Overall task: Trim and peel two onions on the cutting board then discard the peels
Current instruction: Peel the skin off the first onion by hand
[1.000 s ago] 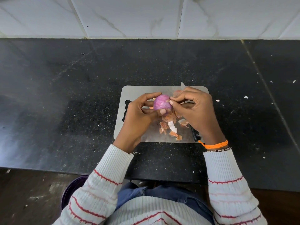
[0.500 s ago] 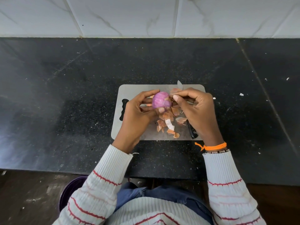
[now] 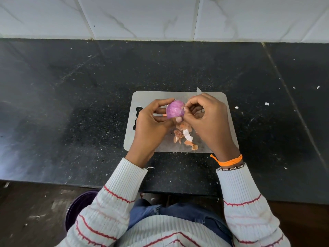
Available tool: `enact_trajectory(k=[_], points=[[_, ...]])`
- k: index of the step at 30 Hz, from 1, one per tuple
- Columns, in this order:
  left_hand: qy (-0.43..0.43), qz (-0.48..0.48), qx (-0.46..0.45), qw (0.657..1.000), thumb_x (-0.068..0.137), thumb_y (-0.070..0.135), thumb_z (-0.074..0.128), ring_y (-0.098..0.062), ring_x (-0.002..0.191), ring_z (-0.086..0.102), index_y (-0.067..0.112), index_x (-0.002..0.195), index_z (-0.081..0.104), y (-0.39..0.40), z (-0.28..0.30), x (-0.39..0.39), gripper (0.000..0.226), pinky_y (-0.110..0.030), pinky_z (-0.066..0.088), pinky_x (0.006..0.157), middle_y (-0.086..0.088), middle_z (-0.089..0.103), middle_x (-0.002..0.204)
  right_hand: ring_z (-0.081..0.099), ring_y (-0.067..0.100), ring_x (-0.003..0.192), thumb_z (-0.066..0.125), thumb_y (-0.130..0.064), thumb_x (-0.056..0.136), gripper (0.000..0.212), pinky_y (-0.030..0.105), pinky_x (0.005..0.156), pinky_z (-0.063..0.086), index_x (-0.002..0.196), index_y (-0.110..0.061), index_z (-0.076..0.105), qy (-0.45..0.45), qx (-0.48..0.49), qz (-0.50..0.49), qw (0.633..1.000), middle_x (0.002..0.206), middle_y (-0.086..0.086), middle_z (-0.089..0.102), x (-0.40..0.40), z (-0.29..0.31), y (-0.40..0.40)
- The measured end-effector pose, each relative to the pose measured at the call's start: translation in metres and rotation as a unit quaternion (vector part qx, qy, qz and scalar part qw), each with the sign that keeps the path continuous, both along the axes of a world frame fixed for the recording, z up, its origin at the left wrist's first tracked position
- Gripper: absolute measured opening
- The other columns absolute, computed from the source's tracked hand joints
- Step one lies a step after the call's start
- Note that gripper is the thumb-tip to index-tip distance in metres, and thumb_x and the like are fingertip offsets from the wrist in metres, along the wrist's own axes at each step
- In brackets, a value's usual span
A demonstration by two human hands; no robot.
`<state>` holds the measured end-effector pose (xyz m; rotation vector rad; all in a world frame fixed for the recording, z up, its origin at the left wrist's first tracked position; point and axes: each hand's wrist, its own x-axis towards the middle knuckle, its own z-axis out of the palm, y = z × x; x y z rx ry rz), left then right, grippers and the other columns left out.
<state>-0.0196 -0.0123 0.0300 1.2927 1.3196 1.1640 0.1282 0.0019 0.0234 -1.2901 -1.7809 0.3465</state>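
Gripping a purple onion point(image 3: 175, 109) above the cutting board point(image 3: 147, 97), the left hand point(image 3: 151, 125) had its fingers curled round the bulb's left side, the forefinger arched over the top and the thumb tip pressed against the underside. The onion appeared largely stripped, its glossy purple surface showing. The right hand point(image 3: 210, 120) met the onion's right edge, thumb and forefinger pinched together at the skin there; what lay between the tips was too small to tell. The remaining right fingers were curled inward toward the palm.

The cutting board, a grey rectangle with a dark handle slot at its left end, lay flat on the black countertop point(image 3: 71, 104). A loose pile of orange-brown peels point(image 3: 183, 136) rested on the board directly below the onion, between the two wrists. A pale knife tip point(image 3: 198, 90) projected just past the board's far edge, behind the right hand; the rest of the knife was hidden. No second onion could be made out.

An orange thread band point(image 3: 229, 162) circled the right wrist, at the board's near right corner. White crumbs were scattered on the countertop right of the board. A purple bin point(image 3: 78, 207) stood on the floor below the counter edge, left of the board, partly covered by the left sleeve point(image 3: 114, 198).
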Motion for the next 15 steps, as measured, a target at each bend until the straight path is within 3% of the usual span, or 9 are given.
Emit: enact_trajectory(k=[5,10,15], points=[[-0.030,-0.030,-0.006,0.999,0.069,0.003,0.077,-0.007,0.080,0.067,0.020,0.110,0.062,-0.0019,0.0005,-0.0003,0.047,-0.016,0.053,0.067,-0.002,0.066,0.099,0.058,0.013,0.067,0.066,-0.007,0.077,0.006,0.028,0.060,0.052,0.079,-0.005,0.062,0.005,-0.031,-0.007,0.999,0.078,0.003,0.063,0.0005,-0.0004,0.0011],[-0.058,-0.031,-0.015,0.998,0.073,0.007,0.075,-0.023,0.094,0.067,0.020,0.115,0.061,-0.0021,0.0001,-0.0022,0.046,-0.018,0.053,0.070,-0.007,0.066,0.107,0.065,0.007,0.079,0.064,-0.008,0.086,0.006,0.024,0.071,0.056,0.090,-0.010,0.068,0.149,-0.086,0.013,0.985,0.084,-0.003,0.068,0.0081,0.0001,-0.0002],[-0.062,-0.026,-0.019,0.998,0.072,0.008,0.075,-0.024,0.091,0.068,0.020,0.115,0.061,-0.0011,0.0005,-0.0042,0.047,-0.020,0.055,0.069,-0.007,0.066,0.106,0.066,0.008,0.083,0.069,-0.007,0.082,0.009,0.019,0.073,0.054,0.090,-0.010,0.071,0.138,-0.048,0.026,0.989,0.084,-0.001,0.068,0.0066,0.0029,-0.0036]])
